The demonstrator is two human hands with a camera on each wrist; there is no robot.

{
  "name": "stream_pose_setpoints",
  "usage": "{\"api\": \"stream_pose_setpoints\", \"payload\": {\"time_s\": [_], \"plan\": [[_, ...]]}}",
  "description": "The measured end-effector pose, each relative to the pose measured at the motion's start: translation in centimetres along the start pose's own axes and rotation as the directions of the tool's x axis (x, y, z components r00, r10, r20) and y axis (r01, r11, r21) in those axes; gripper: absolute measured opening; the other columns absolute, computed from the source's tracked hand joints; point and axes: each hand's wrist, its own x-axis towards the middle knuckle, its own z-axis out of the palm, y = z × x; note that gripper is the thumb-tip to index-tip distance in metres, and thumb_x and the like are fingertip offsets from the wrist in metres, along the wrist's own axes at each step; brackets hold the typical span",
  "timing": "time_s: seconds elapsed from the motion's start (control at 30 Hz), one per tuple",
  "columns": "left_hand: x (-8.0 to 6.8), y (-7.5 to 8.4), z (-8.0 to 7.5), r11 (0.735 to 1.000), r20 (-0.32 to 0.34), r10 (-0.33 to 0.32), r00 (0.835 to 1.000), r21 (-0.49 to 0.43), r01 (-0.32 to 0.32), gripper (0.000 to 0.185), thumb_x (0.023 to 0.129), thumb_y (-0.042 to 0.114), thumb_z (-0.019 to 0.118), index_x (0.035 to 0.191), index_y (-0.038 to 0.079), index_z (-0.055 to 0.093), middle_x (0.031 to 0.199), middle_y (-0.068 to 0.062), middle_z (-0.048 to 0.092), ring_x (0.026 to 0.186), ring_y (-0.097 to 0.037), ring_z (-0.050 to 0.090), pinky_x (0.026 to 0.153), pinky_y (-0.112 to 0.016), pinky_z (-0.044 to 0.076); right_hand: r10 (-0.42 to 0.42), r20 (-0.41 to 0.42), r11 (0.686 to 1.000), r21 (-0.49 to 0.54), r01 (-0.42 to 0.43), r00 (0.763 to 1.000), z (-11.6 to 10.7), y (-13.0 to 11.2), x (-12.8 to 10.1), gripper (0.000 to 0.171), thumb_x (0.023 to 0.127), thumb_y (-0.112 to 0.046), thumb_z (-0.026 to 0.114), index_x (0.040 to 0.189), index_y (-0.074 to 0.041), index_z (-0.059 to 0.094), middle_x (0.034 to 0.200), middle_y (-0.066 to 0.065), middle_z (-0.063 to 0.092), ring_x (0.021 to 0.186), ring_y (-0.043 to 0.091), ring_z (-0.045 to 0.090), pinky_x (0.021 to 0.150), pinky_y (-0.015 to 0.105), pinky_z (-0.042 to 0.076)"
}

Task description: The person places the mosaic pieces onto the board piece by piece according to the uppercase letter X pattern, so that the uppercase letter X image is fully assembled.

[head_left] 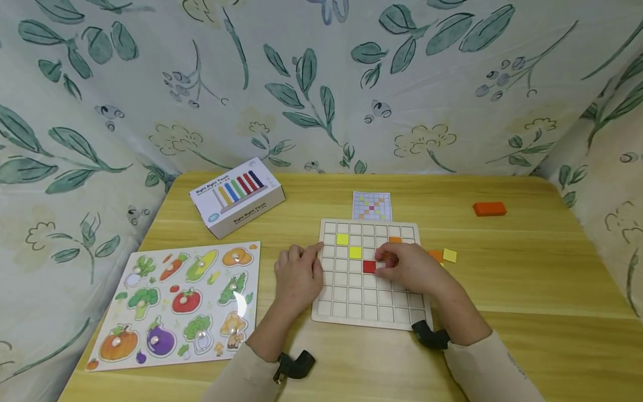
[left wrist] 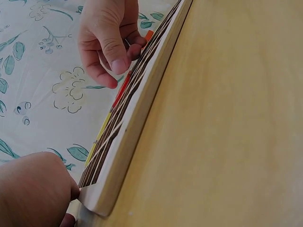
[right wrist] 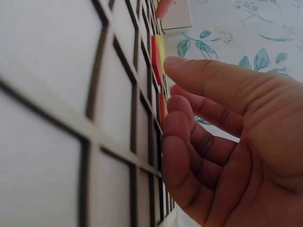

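Observation:
A wooden grid board [head_left: 351,304] lies at the table's middle. It holds two yellow tiles [head_left: 342,239], a red tile [head_left: 369,267] and an orange tile [head_left: 395,240]. My left hand [head_left: 298,273] lies flat with its fingers against the board's left edge [left wrist: 128,142]. My right hand [head_left: 407,265] hovers over the board with its fingers loosely curled. Its fingertips [right wrist: 179,105] touch an orange tile [right wrist: 162,106] just right of the red one. The thumb [left wrist: 116,54] stands apart and nothing is pinched.
Loose orange [head_left: 435,255] and yellow [head_left: 449,255] tiles lie right of the board, a pattern card [head_left: 372,205] behind it. An orange block [head_left: 489,209] sits far right, an abacus box [head_left: 236,196] back left, a vegetable puzzle [head_left: 178,304] front left. Leaf-print cloth surrounds the table.

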Motion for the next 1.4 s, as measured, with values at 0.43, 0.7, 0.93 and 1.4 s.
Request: {"api": "stream_pose_setpoints", "payload": {"time_s": [0.43,0.7,0.93,1.4], "plan": [[0.1,-0.1,0.1,1.000,-0.004,0.007,1.000,-0.003,-0.007,0.038,0.100,0.024,0.053,0.136,0.026,0.066,0.098,-0.005,0.054,0.088,-0.023,0.040,0.076,-0.035,0.030,0.113,-0.120,0.993,0.049,-0.108,0.986,-5.3,3.9,-2.0,0.031,0.095,-0.029,0.071,0.120,-0.012,0.066,0.096,0.009,0.059,0.084,0.024,0.053,0.066,0.030,0.045],[0.0,0.0,0.0,1.000,-0.003,0.014,1.000,0.003,-0.014,0.037,0.100,0.023,0.054,0.135,0.025,0.066,0.098,-0.006,0.055,0.088,-0.025,0.041,0.075,-0.036,0.030,0.133,-0.129,0.990,-0.020,-0.137,0.983,-7.0,7.2,-3.2,0.038,0.095,-0.035,0.072,0.123,-0.009,0.067,0.104,0.012,0.062,0.092,0.026,0.053,0.072,0.032,0.044],[0.0,-0.2,0.3,1.000,-0.008,0.018,1.000,0.018,-0.018,0.037,0.100,0.022,0.054,0.135,0.025,0.066,0.098,-0.006,0.055,0.088,-0.025,0.041,0.075,-0.036,0.030,0.140,-0.096,0.989,-0.040,-0.145,0.985,-6.5,9.3,-3.1,0.029,0.097,-0.028,0.069,0.120,-0.010,0.068,0.097,0.009,0.060,0.085,0.022,0.051,0.069,0.032,0.040],[0.0,-0.1,0.1,1.000,0.007,0.005,1.000,0.004,-0.005,0.037,0.101,0.023,0.055,0.136,0.025,0.066,0.099,-0.006,0.056,0.089,-0.025,0.042,0.076,-0.036,0.030,0.178,-0.099,0.982,-0.039,-0.183,0.979,-6.2,10.0,-2.0,0.032,0.097,-0.031,0.069,0.121,-0.009,0.068,0.094,0.010,0.057,0.084,0.024,0.050,0.066,0.032,0.038]]}}
